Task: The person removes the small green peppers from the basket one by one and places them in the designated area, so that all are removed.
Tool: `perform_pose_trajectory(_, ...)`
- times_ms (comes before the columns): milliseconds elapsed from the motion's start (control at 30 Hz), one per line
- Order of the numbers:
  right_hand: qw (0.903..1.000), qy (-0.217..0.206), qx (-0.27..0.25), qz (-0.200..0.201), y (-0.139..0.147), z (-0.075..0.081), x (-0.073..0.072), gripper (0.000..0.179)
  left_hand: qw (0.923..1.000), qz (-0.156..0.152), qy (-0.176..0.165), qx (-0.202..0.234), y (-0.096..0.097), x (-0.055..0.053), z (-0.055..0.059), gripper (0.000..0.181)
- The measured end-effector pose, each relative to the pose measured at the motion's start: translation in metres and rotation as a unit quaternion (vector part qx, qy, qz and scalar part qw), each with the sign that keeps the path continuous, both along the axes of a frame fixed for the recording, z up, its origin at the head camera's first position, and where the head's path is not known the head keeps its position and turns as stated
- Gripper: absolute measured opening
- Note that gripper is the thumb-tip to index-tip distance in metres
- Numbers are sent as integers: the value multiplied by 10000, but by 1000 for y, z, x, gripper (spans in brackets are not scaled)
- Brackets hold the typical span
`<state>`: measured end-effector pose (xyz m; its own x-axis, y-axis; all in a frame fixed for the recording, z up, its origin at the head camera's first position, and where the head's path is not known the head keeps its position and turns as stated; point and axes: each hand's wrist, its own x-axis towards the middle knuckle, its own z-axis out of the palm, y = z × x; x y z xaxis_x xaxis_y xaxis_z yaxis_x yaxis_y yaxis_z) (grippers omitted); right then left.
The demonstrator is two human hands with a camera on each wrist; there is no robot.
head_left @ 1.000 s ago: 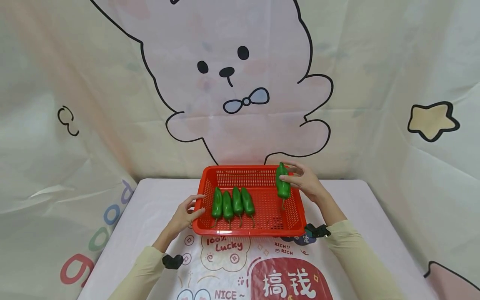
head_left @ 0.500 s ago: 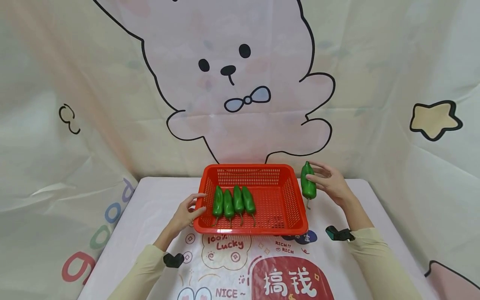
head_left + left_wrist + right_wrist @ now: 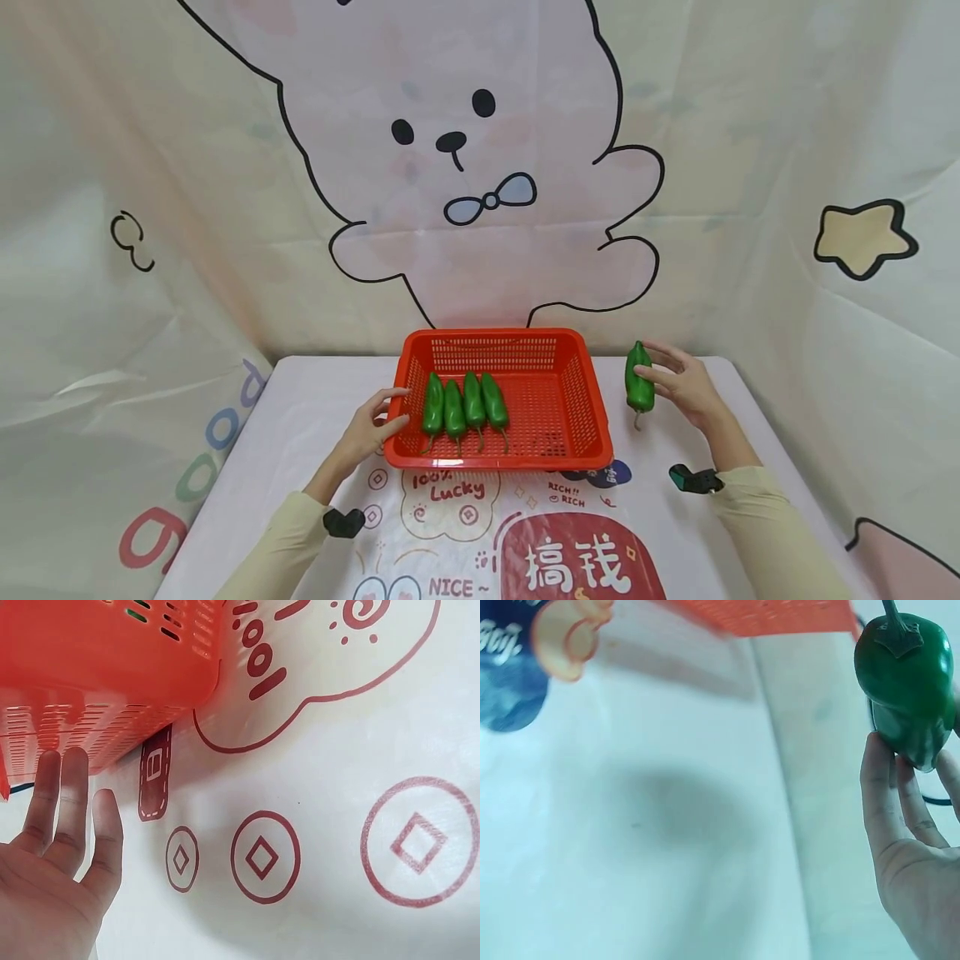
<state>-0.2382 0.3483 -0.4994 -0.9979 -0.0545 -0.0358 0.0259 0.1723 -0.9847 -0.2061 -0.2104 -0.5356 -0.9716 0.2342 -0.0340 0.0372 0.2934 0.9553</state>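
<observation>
A long green pepper (image 3: pixel 640 379) hangs stem down above the table, right of the basket. My right hand (image 3: pixel 684 389) holds it between thumb and fingers. Up close, the right wrist view shows the pepper's stem end (image 3: pixel 904 656) and several fingers (image 3: pixel 881 787) against its far side. A red plastic basket (image 3: pixel 558 463) stands mid-table. Inside, on its left half, several green peppers (image 3: pixel 453 410) lie side by side with stems toward me. My left hand (image 3: pixel 371 427) rests at the basket's left rim; in the left wrist view, extended fingers (image 3: pixel 73 795) reach up against its outer wall (image 3: pixel 90 656).
A white table (image 3: pixel 330 379) with a printed cover (image 3: pixel 577 567) lies beneath everything. Behind the basket rises a cloth backdrop with a cartoon animal (image 3: pixel 480 250). Cloth walls (image 3: pixel 825 333) also stand at both sides.
My right hand has carried its pepper out over the basket's right rim, farther right and then lower toward the table. The left hand and the basket have stayed in place.
</observation>
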Motion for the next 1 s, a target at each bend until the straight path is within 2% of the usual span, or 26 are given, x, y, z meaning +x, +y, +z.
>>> perform_pose_trajectory(200,9995,-34,296,102,3,-23,-3,70,10000,36,-30,-48,0,1,-1,49)
perform_pose_trajectory(467,9977,-24,591,329,0,-45,-10,69,9999,-57,47,107,-1,0,-4,50)
perform_pose_trajectory(733,9962,-150,795,329,-6,-51,-17,72,9999,-25,4,128,-1,0,-3,48)
perform_pose_trajectory(1000,9908,-362,1242,406,-10,-57,-26,74,9999,-44,-11,156,0,0,-2,48)
